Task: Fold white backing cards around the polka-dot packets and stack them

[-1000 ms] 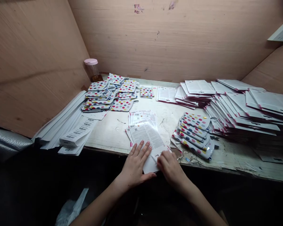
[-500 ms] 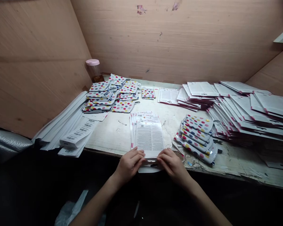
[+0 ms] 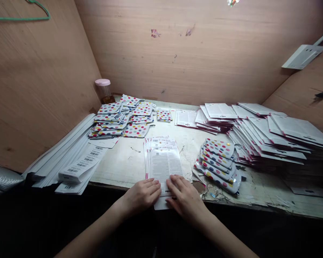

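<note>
Several printed cards lie in an overlapping stack at the table's front edge, the lowest part of the top one reaching over the edge. On the stack's left side rests my left hand, its fingers flat and close together. My right hand lies on the right side, fingers stretched over the card and thumb apart near the bottom flap. Right of the hands is a small pile of polka-dot pouches.
More polka-dot pouches are piled at the back left, before a pink-lidded jar. Barcode labels lie on white sheets at left. Big stacks of cards fill the right. Wooden panels enclose the table.
Both hands have gone from pinching the card's bottom end to lying flatter on it, and the lower flap lies flatter. The camera view has tilted up and shifted slightly.
</note>
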Demonstrator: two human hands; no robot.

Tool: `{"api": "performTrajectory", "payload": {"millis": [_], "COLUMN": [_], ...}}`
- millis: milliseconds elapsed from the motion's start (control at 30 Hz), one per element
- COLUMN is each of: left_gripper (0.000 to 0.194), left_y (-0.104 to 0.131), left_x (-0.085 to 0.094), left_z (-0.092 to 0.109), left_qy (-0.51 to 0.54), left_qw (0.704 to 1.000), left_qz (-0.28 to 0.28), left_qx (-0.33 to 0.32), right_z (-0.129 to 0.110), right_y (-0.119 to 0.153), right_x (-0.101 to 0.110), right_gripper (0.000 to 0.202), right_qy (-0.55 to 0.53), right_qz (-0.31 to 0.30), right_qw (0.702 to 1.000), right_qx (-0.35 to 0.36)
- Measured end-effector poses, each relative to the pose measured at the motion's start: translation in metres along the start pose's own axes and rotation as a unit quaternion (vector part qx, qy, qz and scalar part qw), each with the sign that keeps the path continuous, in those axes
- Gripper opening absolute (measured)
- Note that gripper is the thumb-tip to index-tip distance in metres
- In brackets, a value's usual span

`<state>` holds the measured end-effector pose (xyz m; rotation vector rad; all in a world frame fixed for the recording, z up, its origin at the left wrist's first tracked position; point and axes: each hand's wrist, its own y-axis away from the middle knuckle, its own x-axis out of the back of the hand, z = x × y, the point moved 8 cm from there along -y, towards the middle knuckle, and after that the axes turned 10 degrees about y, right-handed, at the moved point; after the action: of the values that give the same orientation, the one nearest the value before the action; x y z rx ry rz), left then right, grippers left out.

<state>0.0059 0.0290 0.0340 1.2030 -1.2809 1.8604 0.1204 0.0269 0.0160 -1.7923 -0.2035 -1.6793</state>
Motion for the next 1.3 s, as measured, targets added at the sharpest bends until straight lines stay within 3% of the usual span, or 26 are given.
{"api": "performTrajectory", "payload": {"millis": [133, 300, 400, 467, 567, 633, 700, 733, 800, 900, 1000, 1067, 1133, 1200, 1267, 1300], "left_gripper": [0.023, 0.03, 0.03, 0.033, 0.051, 0.06, 0.07, 0.077, 0.082, 0.074, 0.068, 0.059, 0.042, 0.024, 0.014, 0.013], "left_y": [-0.001, 0.01, 0.012, 0.014, 0.024, 0.028, 0.027, 0.027, 0.026, 0.025, 0.029, 0.032, 0.034, 0.036, 0.038, 0.039], "left_x": [-0.006, 0.004, 0.015, 0.026, 0.03, 0.019, 0.003, -0.004, -0.016, -0.025, -0.024, -0.02, -0.015, -0.008, 0.003, 0.009], "left_z": [-0.004, 0.011, 0.012, 0.003, -0.029, -0.045, -0.054, -0.057, -0.062, -0.067, -0.077, -0.086, -0.093, -0.098, -0.098, -0.097], "left_qy": [0.003, -0.073, -0.039, 0.01, 0.063, 0.053, 0.026, 0.011, -0.016, -0.049, -0.067, -0.056, -0.017, 0.024, 0.04, 0.038], "left_qw": [1.0, 0.993, 0.991, 0.985, 0.951, 0.93, 0.917, 0.907, 0.884, 0.862, 0.842, 0.835, 0.829, 0.821, 0.808, 0.803], "left_qz": [-0.026, 0.058, 0.114, 0.174, 0.238, 0.227, 0.204, 0.202, 0.211, 0.218, 0.211, 0.202, 0.205, 0.226, 0.259, 0.278], "left_qx": [0.013, -0.072, -0.051, 0.006, 0.186, 0.283, 0.342, 0.369, 0.417, 0.455, 0.491, 0.508, 0.52, 0.524, 0.527, 0.527], "right_z": [-0.012, -0.026, -0.03, -0.023, 0.019, 0.067, 0.119, 0.147, 0.185, 0.224, 0.242, 0.237, 0.215, 0.176, 0.127, 0.103], "right_y": [-0.006, -0.006, -0.011, -0.016, -0.034, -0.062, -0.102, -0.123, -0.158, -0.189, -0.201, -0.201, -0.191, -0.164, -0.121, -0.096], "right_x": [-0.006, -0.003, 0.012, 0.032, 0.068, 0.076, 0.055, 0.034, 0.0, -0.037, -0.041, -0.03, -0.013, 0.004, 0.013, 0.014], "right_gripper": [0.039, 0.039, 0.039, 0.041, 0.052, 0.054, 0.046, 0.045, 0.039, 0.033, 0.038, 0.039, 0.038, 0.031, 0.022, 0.022], "right_qy": [0.063, 0.118, 0.122, 0.1, 0.044, 0.037, 0.062, 0.079, 0.084, 0.075, 0.056, 0.034, 0.004, -0.036, -0.119, -0.27], "right_qz": [0.046, 0.097, 0.114, 0.131, 0.174, 0.186, 0.123, 0.052, 0.005, -0.04, -0.067, -0.075, -0.076, -0.074, -0.075, -0.058], "right_qw": [0.994, 0.977, 0.974, 0.975, 0.979, 0.981, 0.99, 0.991, 0.987, 0.977, 0.966, 0.964, 0.968, 0.976, 0.977, 0.948], "right_qx": [0.075, 0.145, 0.154, 0.147, 0.099, 0.033, -0.043, -0.094, -0.136, -0.193, -0.244, -0.253, -0.238, -0.2, -0.159, -0.159]}}
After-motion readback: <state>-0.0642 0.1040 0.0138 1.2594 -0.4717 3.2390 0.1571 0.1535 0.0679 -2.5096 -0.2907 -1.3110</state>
